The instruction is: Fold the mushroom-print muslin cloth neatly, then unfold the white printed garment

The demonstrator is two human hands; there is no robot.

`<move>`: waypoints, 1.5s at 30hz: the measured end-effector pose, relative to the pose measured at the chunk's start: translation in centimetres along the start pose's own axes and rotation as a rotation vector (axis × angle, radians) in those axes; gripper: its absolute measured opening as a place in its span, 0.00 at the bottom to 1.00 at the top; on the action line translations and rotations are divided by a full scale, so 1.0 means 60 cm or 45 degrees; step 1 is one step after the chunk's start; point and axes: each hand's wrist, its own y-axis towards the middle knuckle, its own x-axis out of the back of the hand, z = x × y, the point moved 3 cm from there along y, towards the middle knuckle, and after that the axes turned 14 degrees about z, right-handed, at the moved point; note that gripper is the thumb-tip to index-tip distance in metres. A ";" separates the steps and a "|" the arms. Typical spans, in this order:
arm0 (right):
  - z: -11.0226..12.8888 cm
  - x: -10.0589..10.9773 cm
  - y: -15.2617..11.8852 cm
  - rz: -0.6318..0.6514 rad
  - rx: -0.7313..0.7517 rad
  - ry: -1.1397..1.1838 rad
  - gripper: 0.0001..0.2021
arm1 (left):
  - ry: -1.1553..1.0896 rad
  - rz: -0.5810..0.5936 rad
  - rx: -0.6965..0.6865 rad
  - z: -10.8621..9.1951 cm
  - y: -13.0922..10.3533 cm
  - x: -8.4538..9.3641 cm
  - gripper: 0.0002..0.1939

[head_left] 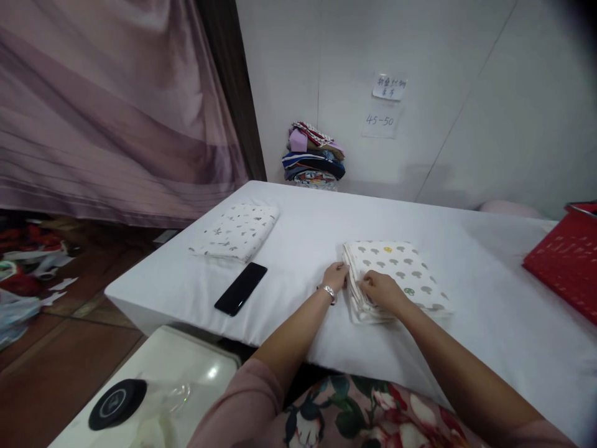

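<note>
The folded cloth (408,267), white with grey mushroom-like shapes, lies on the white table (303,230). The left hand (336,275) touches its layered left edge (if it grips, I cannot tell); near it, the right hand (380,290) pinches the layers. On the wall (438,56), the lower paper (380,121) reads "45-50"; the upper paper (390,87) has handwritten characters, too blurred to read surely.

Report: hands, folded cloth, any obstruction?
Left hand, right hand both at left edge of grey-print white cloth. Cloth folded, on table. Smartphone off left, not in the way.
</note>
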 end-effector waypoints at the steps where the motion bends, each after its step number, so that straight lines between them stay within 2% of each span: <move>1: 0.002 -0.002 0.001 -0.014 -0.001 0.002 0.17 | 0.029 -0.026 -0.004 0.001 0.002 0.001 0.18; 6: 0.013 -0.004 0.004 -0.026 -0.068 -0.071 0.16 | 0.169 -0.103 -0.017 -0.001 0.000 0.005 0.20; 12: 0.013 -0.002 0.009 -0.054 0.015 -0.038 0.09 | 0.239 -0.138 -0.042 -0.003 -0.008 0.002 0.20; 19: 0.005 -0.011 0.015 0.017 0.120 0.353 0.07 | 0.274 -0.175 -0.104 -0.007 -0.020 -0.005 0.12; 23: -0.004 -0.020 0.014 0.100 0.095 0.656 0.06 | 0.389 -0.231 -0.185 -0.017 -0.034 -0.007 0.08; 28: -0.012 -0.022 0.009 0.111 0.047 0.849 0.06 | 0.629 -0.137 -0.398 -0.033 -0.051 -0.013 0.05; 33: -0.004 -0.018 0.006 0.016 0.103 0.670 0.06 | 0.785 -0.083 -0.291 -0.045 -0.060 -0.014 0.06; 38: -0.007 -0.008 0.007 -0.180 0.083 0.268 0.07 | 0.912 -0.038 -0.214 -0.050 -0.062 -0.018 0.11; 40: -0.007 -0.008 0.008 -0.192 0.054 0.157 0.07 | 0.963 -0.040 -0.208 -0.050 -0.060 -0.020 0.11; 45: 0.002 -0.007 0.011 -0.157 0.021 0.095 0.07 | 0.988 -0.055 -0.192 -0.050 -0.054 -0.023 0.08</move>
